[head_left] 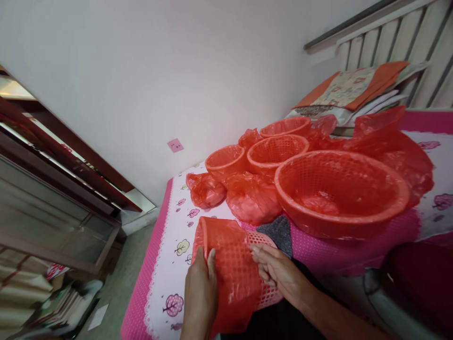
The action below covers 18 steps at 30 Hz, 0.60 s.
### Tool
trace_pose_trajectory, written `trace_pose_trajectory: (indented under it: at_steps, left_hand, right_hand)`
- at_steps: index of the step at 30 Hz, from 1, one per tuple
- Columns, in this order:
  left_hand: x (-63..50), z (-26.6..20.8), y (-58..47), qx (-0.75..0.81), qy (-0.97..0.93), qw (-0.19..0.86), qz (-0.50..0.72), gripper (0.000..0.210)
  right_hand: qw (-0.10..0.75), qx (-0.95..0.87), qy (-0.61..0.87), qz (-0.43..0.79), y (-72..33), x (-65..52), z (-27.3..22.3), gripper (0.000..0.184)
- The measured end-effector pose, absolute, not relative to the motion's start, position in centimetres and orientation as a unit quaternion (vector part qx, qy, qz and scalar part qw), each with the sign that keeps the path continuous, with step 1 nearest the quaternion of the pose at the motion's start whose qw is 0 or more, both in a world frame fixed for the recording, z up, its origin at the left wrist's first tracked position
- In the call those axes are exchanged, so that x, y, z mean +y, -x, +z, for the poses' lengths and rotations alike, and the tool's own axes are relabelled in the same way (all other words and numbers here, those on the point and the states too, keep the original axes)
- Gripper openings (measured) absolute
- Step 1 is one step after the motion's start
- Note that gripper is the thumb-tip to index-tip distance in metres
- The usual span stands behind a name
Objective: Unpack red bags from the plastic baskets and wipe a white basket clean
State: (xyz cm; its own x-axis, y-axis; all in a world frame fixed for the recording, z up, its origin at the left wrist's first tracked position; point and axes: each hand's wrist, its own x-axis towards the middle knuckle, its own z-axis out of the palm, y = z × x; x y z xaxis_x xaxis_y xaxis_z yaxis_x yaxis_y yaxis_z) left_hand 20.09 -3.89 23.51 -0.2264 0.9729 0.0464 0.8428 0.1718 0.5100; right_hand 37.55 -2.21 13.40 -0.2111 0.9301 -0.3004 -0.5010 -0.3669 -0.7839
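A small pink plastic basket point(269, 292) lies tipped on its side at the near edge of the bed, a red plastic bag point(233, 269) drawn over its rim and part of its wall. My left hand point(201, 293) grips the covered rim, thumb outside. At the bag's edge, my right hand point(274, 269) has its fingers pinched on the film against the latticed wall. Just beyond lie bundled red bags point(253, 200) and a dark grey cloth point(278, 233). To the right stands a large red basket point(339, 224) with some red plastic inside.
More bag-lined baskets point(278, 151) stand by the wall, with a loose heap of red plastic point(392, 146) to their right. Folded bedding point(350, 92) is piled near the slatted headboard point(392, 40). A dark red round seat point(421, 288) stands at lower right.
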Motion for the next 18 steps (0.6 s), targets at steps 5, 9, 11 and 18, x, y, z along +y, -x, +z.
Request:
trace_pose_trajectory:
  at_steps: [5,9,11,18]
  left_hand:
    - [-4.4,23.1,-20.7,0.759,-0.607,0.136,0.193,0.061]
    - [-4.5,23.5,-20.9,0.767,-0.607,0.126,0.164,0.054]
    - [-4.4,23.6,-20.9,0.77,-0.608,0.115,0.157,0.05]
    - [-4.5,23.1,-20.6,0.771,-0.613,0.093,0.145,0.047]
  right_hand:
    - [0.507,-0.286,0.361,0.729,-37.9,-1.0,14.7,0.054]
    - [0.493,-0.36,0.349,0.711,-37.8,-1.2,14.1,0.059]
    - [0.481,-0.386,0.357,0.701,-37.8,-1.3,13.8,0.063]
    - [0.5,-0.396,0.401,0.657,-38.5,-1.0,13.1,0.068]
